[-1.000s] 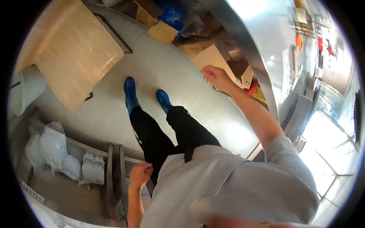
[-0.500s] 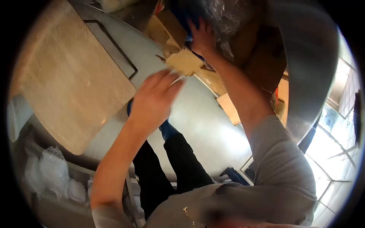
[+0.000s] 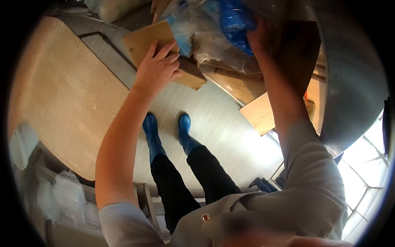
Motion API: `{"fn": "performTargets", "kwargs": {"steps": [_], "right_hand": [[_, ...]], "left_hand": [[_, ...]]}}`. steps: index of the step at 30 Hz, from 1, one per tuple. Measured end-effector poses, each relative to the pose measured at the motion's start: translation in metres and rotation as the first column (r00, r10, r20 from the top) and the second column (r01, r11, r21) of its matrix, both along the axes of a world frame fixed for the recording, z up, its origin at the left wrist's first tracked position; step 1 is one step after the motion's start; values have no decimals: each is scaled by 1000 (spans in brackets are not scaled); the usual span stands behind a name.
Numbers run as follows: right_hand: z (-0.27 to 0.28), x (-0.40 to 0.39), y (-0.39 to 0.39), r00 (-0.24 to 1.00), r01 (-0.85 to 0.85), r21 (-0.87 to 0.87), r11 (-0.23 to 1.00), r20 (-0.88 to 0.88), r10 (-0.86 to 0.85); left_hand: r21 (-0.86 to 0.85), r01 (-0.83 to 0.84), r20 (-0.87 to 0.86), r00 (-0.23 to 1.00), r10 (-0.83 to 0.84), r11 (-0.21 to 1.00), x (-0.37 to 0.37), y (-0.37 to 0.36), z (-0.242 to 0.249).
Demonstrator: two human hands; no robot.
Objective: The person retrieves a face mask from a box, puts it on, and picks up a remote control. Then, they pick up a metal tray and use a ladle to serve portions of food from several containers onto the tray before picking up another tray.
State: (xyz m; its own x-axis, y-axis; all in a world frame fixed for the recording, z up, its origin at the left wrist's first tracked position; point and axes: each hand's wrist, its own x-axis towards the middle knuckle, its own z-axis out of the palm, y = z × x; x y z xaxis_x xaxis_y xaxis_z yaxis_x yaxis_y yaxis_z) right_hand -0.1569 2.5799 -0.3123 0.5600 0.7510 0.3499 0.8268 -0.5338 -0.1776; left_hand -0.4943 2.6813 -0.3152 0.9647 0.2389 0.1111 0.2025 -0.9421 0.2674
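Observation:
My left hand [image 3: 158, 68] rests on the brown cardboard box [image 3: 142, 40], its fingers spread over a panel and the thumb near the edge. My right hand [image 3: 258, 38] grips a crinkled blue plastic bag [image 3: 235, 24] at its right side; the fingertips are partly hidden in shadow and behind the plastic. Clear crumpled plastic [image 3: 210, 39] lies between the two hands, among more open cardboard [image 3: 240, 84].
A pale wooden board or tabletop [image 3: 61, 90] stands at the left, beside a dark metal bar [image 3: 109, 43]. My blue boots [image 3: 184, 123] are on the light floor. Clear bags [image 3: 68, 193] sit at the lower left. A curved grey metal surface [image 3: 349, 82] rises at the right.
My left hand has moved up onto the cardboard, which now sits farther left and is turned. My right hand has shifted right, and more of the blue bag and clear plastic shows.

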Motion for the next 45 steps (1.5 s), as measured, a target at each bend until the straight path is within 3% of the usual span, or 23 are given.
{"fn": "performTargets", "kwargs": {"steps": [2, 4, 5, 7, 8, 10, 12, 13, 14, 16, 18, 21, 22, 24, 25, 26, 27, 29, 34, 39, 42, 45], "right_hand": [[-16, 70, -8, 991, 136, 219, 966, -45, -129], [-15, 80, -18, 946, 316, 282, 906, -161, -280], [-10, 77, -23, 906, 405, 228, 885, -229, -356], [9, 60, -31, 917, 398, 53, 916, -65, -395], [21, 35, -25, 940, 323, -87, 942, 148, -309], [19, 21, -18, 919, 158, -271, 950, 393, -41], [-9, 25, -14, 879, -120, -385, 915, 387, 278], [-24, 24, -11, 839, -281, -455, 845, 311, 446], [-44, 14, -7, 772, -493, -511, 704, 116, 625], [-69, -18, -15, 611, -666, -592, 454, -83, 788], [-42, -75, -12, 572, -578, -784, 225, -193, 798], [-43, -102, -17, 627, -525, -843, -115, -474, 617], [-38, -109, -13, 722, -609, -790, 72, -515, 462], [-34, -120, 1, 759, -613, -641, 461, -641, 118], [-82, -99, -3, 673, -577, -367, 729, -719, 171], [-91, -90, 12, 509, -384, -212, 898, -861, 14], [-97, -84, 25, 267, -119, -124, 985, -959, -89], [-98, -71, 77, 289, 206, -98, 974, -945, -156], [-82, -37, 144, 460, 380, 2, 925, -868, -187], [-121, -9, 97, 192, 523, 177, 834, -978, 87], [-77, -30, 66, -6, 488, 166, 857, -981, 193], [-39, -58, 39, -1, 523, -15, 852, -1000, -17]], "left_hand": [[-20, -15, -51, 999, 14, 1000, 14, 10, -6], [-4, -15, -27, 1000, 14, 1000, 18, 4, -13], [0, -13, -17, 1000, 13, 1000, 17, 1, -16], [-15, -12, 7, 1000, 12, 1000, 15, -4, -20], [-20, -10, 16, 1000, 10, 1000, 17, -6, -23], [-20, -7, 13, 1000, 7, 1000, 19, -8, -21], [-28, -11, 24, 1000, 12, 1000, 17, -8, -20], [-36, -15, 38, 999, 16, 999, 16, -9, -21], [-46, -20, 50, 999, 22, 999, 14, -10, -22], [-64, -24, 80, 996, 29, 998, 9, -5, -19], [-68, -13, 118, 993, 21, 998, 5, -3, -17], [-67, 9, 178, 984, 3, 998, 6, 2, -11], [-75, 9, 183, 983, 5, 997, 4, 2, -8], [-77, 17, 208, 978, -1, 997, 3, 3, -12], [-71, 25, 228, 974, -8, 997, 6, -3, -17], [-63, 34, 247, 969, -18, 997, 8, -6, -22], [-87, 31, 239, 971, -10, 996, 9, -8, -24], [-92, 19, 235, 972, 3, 996, 11, -3, -30], [-124, 16, 243, 970, 15, 992, 5, -7, -22], [-219, 6, 145, 989, 26, 976, 2, -9, -12], [-221, 4, 138, 990, 27, 975, 4, -7, -9], [-208, -4, 151, 988, 36, 978, 4, -9, -12]]}}
